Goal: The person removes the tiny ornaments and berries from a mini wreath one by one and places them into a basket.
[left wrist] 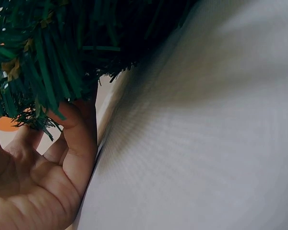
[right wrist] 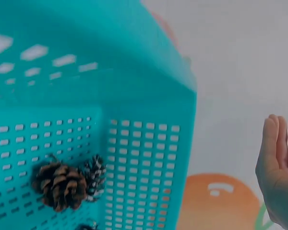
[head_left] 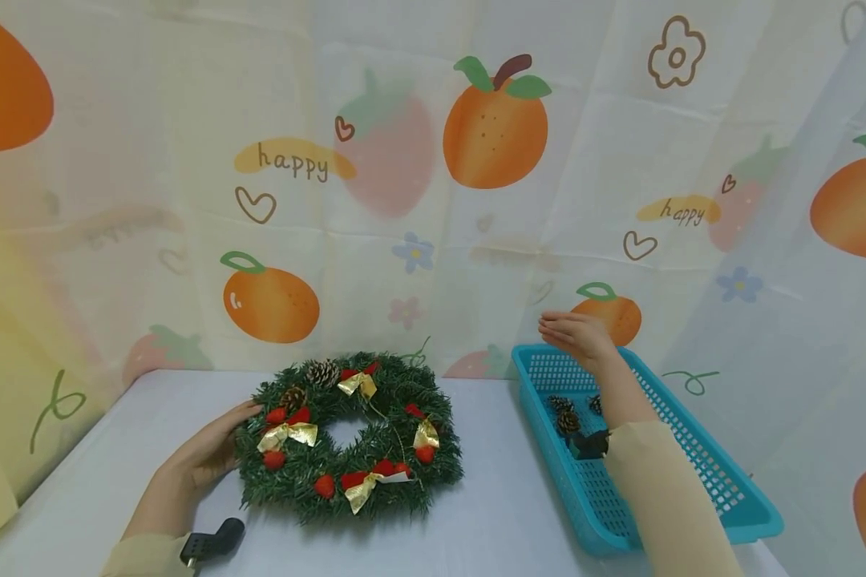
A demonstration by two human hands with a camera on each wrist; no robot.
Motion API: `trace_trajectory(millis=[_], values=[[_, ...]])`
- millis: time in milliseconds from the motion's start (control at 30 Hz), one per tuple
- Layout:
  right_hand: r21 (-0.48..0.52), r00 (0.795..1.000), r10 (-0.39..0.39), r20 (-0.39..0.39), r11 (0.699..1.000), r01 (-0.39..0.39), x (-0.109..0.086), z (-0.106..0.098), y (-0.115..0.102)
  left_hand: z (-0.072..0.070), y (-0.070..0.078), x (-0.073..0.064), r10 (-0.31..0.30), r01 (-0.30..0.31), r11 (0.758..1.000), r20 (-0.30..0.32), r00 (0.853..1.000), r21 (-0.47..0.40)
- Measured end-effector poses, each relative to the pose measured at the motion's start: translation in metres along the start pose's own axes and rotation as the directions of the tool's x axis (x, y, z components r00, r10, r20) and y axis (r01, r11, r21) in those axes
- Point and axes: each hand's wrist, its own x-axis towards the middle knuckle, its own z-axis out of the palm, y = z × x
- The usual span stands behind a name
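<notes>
A green Christmas wreath [head_left: 397, 381] with gold bows, red berries and two pinecones lies on the table at centre left. My left hand [head_left: 209, 449] holds its left edge. In the left wrist view, the fingers [left wrist: 79, 136] reach into the green needles close over the table, their tips hidden. To the right, my right hand [head_left: 580, 336] is raised over the far end of a blue plastic basket [head_left: 563, 481], its fingers straight and together with nothing held. Several pinecones [right wrist: 62, 187] lie inside the basket toward that far end.
A white cloth covers the table [head_left: 498, 497]. Behind it hangs a curtain [head_left: 375, 48] printed with oranges and strawberries. The basket's raised rim stands along the right side of the table, under the right forearm. A small black camera [head_left: 212, 541] is worn on the left wrist.
</notes>
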Motion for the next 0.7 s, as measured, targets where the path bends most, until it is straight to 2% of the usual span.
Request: trace_trajectory(millis=[167,367,467,700], values=[[-0.041,0.999,-0.005,0.043,0.999,0.007,0.006,0.016,0.005,0.0,-0.001,0.0,-0.002,0.002,1.0,0.0,1.0,0.014],[-0.191,0.997,0.025,0.075,0.982,-0.011,0.016,0.038,0.011,-0.001,0.0,0.0,0.0,0.0,1.0,-0.006,1.0,0.007],[-0.231,0.996,0.045,0.081,0.973,-0.025,0.021,0.05,0.015,-0.001,0.0,0.001,0.003,-0.003,1.0,-0.005,1.0,0.011],[-0.227,0.99,0.066,0.124,0.973,-0.036,0.024,0.075,0.015,-0.001,-0.001,0.001,0.001,0.0,1.0,-0.006,1.0,0.024]])
